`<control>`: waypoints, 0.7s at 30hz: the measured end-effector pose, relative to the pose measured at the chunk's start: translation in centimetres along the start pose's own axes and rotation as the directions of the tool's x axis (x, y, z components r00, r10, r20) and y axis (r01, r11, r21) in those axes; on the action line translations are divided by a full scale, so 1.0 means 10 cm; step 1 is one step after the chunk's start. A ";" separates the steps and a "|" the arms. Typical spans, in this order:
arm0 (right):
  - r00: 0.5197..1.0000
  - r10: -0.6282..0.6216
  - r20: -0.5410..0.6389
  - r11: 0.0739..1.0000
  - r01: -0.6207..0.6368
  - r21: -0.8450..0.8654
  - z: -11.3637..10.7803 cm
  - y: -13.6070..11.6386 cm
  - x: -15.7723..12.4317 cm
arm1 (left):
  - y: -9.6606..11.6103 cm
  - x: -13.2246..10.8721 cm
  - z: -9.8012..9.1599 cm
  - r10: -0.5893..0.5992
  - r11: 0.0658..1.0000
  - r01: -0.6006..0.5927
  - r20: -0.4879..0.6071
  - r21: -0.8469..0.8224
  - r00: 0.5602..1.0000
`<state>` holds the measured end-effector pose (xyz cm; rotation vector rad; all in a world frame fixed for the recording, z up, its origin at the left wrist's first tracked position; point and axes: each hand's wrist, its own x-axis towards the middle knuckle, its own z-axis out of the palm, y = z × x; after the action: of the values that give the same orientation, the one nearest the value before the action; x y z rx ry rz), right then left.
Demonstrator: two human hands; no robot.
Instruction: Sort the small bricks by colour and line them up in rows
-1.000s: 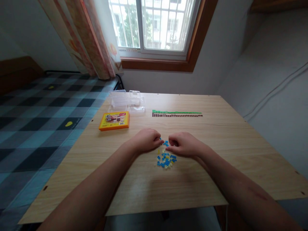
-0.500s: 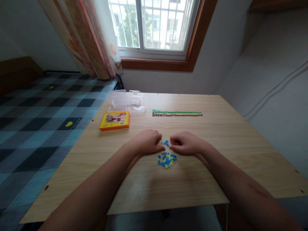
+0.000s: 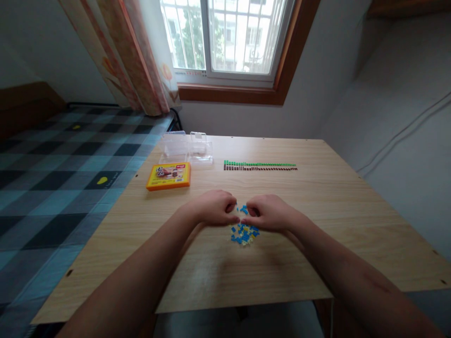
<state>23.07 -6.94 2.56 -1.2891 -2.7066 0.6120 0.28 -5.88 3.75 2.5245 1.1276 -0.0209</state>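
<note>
A small heap of blue and pale yellow toy bricks [image 3: 244, 235] lies on the wooden table just in front of both hands. A few blue bricks [image 3: 244, 209] sit apart from it, in the gap between the hands. My left hand [image 3: 219, 208] is to the left of these bricks, fingers curled in, thumb pointing toward the heap. From the right, my right hand [image 3: 268, 212] reaches in with curled fingers, its thumb tip at the heap's upper edge. The thumb tips nearly meet. Whatever either hand holds is too small or hidden to make out.
Farther back, green bricks [image 3: 260, 164] and dark brown bricks [image 3: 260, 168] stand in two long rows. An orange and yellow box [image 3: 168, 176] lies at the left, with clear plastic cases [image 3: 200, 152] behind it. A checked bed [image 3: 88, 173] borders the table's left side.
My right hand has moved slightly left, and its thumb tip is now closer to my left thumb and over the heap's edge. My left hand has hardly moved.
</note>
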 end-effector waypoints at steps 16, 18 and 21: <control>0.997 0.064 -0.052 0.998 -0.064 0.011 0.02 0.03 0.05 | 0.09 0.00 0.00 -0.025 0.997 0.025 -0.004 0.073 1.000; 0.998 0.049 -0.039 0.998 -0.047 0.051 0.02 0.07 0.05 | 0.08 0.01 0.02 -0.027 0.997 0.028 -0.014 0.075 1.000; 0.999 0.034 -0.026 0.995 -0.031 0.094 0.00 0.13 0.05 | 0.06 0.03 0.04 -0.056 0.996 0.058 -0.027 0.072 0.998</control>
<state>23.70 -5.83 2.00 -1.3110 -2.6063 0.7103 1.00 -6.18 3.53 2.5624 1.2291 -0.0468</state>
